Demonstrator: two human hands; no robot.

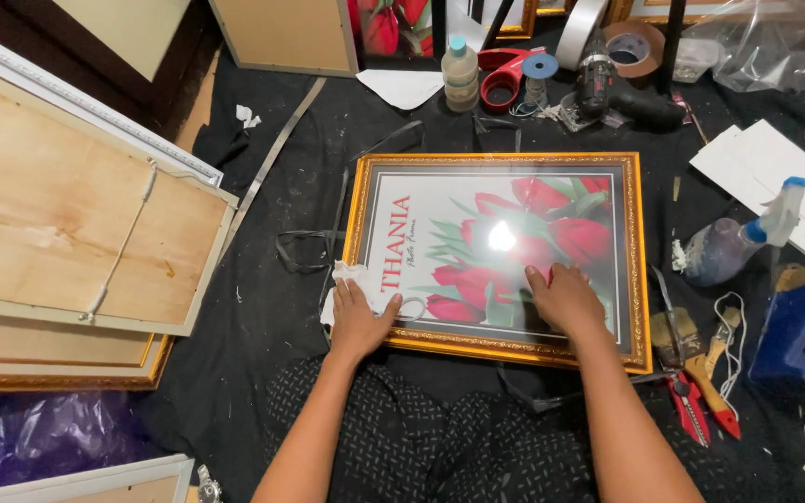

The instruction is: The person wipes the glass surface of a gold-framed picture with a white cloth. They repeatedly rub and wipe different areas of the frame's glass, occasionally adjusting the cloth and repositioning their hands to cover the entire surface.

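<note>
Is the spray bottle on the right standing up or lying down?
Tipped: the spray bottle lies on the black cloth, nozzle pointing up-right, beside the gold frame.

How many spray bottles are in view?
1: a spray bottle lying right of the gold frame, away from the left hand and right hand. Clutter may hide others.
</note>
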